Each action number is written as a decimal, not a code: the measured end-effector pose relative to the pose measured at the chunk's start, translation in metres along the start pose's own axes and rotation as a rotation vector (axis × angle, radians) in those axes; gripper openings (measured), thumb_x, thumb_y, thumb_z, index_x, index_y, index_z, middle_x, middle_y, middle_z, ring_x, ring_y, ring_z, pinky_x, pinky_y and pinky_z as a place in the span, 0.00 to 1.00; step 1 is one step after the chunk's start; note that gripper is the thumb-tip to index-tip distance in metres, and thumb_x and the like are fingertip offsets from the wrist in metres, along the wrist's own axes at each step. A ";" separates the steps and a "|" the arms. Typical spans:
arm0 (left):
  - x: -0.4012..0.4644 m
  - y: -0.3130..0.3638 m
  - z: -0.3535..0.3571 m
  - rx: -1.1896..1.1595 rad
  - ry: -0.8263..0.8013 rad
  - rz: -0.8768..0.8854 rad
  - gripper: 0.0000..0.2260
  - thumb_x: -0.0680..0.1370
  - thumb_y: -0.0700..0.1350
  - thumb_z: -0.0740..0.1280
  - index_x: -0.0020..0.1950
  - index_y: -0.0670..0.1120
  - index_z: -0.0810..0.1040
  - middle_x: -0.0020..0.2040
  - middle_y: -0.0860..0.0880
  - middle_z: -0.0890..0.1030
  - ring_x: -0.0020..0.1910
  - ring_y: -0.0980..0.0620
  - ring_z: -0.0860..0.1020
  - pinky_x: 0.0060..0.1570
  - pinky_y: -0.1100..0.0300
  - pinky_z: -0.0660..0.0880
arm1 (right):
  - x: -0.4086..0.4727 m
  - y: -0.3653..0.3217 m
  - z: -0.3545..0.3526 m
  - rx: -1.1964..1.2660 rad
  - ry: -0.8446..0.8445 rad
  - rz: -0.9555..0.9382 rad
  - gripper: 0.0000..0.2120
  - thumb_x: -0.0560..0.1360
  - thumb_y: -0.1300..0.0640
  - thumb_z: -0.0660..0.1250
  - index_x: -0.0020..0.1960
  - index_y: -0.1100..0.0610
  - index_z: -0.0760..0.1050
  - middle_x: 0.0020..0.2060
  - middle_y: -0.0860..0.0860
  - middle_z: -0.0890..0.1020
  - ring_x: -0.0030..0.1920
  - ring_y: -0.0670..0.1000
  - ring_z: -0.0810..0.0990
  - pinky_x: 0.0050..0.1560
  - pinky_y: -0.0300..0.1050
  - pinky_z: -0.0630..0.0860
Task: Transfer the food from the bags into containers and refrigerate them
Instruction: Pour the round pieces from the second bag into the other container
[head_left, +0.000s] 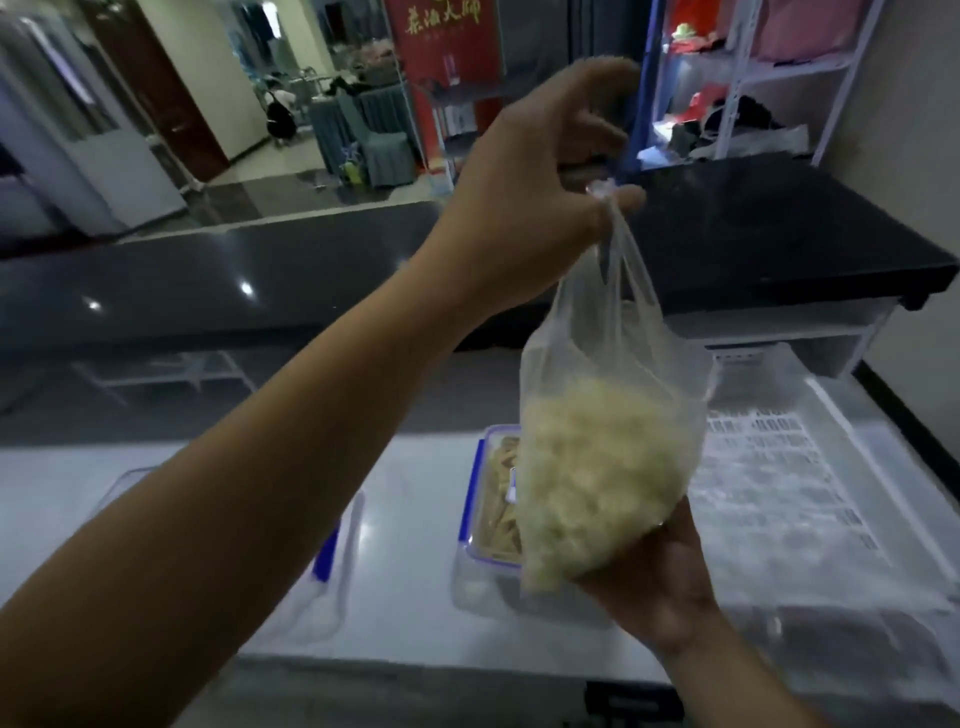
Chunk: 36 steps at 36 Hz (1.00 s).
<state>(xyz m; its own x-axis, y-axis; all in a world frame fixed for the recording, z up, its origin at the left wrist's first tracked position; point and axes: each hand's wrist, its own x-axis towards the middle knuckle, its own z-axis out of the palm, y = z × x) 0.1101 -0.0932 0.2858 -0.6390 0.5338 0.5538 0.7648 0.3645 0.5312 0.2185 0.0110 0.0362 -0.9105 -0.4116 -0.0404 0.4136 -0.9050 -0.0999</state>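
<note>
The left hand (540, 171) is raised high, its thumb and curled fingers (621, 200) pinched together on the twisted top of a thin, clear plastic bag (618, 364). The bag hangs straight down from that pinch, its film slack and wrinkled above, bulging below with pale yellowish, finely chopped food (597, 478) that fills its lower half in a soft, lumpy mass. The right hand (660, 577) sits under the bag's lowest corner, palm up; its fingers are hidden behind the bag, so how they lie cannot be told, though the bag's bottom rests on the palm.

Just behind and below the bag, left of the right palm, stands a clear rectangular container (480, 519) with a blue rim, holding tan strips of food; the bag covers its right side. Further left, under the left forearm, lies another clear plastic piece with a blue clip (327, 551), its shape mostly hidden. Both rest on a smooth, glossy white surface (410, 613) whose near edge runs across the bottom of the view.

To the right of both hands a translucent, frosted plastic drawer (779, 478) with slotted ribs stands pulled out, its raised rim close beside the right wrist. Beyond the fingertips of the left hand, a dark, polished counter (260, 280) with a hard straight edge runs across.
</note>
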 end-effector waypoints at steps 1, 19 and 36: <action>-0.015 -0.005 -0.013 -0.015 -0.008 -0.045 0.25 0.76 0.39 0.74 0.71 0.41 0.72 0.62 0.49 0.80 0.58 0.58 0.80 0.61 0.67 0.76 | 0.001 0.017 0.002 -0.013 0.018 0.025 0.37 0.74 0.44 0.73 0.76 0.59 0.67 0.75 0.60 0.68 0.75 0.63 0.66 0.75 0.66 0.58; -0.270 -0.120 -0.168 0.236 0.098 -0.252 0.10 0.78 0.43 0.73 0.59 0.47 0.84 0.49 0.52 0.85 0.47 0.57 0.83 0.52 0.54 0.81 | 0.003 0.190 0.001 -0.345 0.558 0.118 0.24 0.65 0.53 0.73 0.59 0.62 0.81 0.50 0.66 0.78 0.48 0.62 0.83 0.56 0.60 0.79; -0.321 -0.286 -0.181 0.416 0.078 -0.478 0.29 0.77 0.45 0.72 0.77 0.48 0.68 0.72 0.47 0.74 0.72 0.43 0.70 0.70 0.37 0.65 | 0.122 0.156 0.011 -0.966 0.785 -0.077 0.20 0.60 0.57 0.74 0.52 0.47 0.84 0.43 0.51 0.86 0.34 0.52 0.83 0.33 0.48 0.79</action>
<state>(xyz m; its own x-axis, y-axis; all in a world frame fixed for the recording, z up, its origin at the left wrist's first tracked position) 0.0817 -0.5069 0.0717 -0.9094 0.1875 0.3711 0.3519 0.8225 0.4468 0.1718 -0.1812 0.0264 -0.8263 0.1155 -0.5512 0.4892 -0.3379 -0.8041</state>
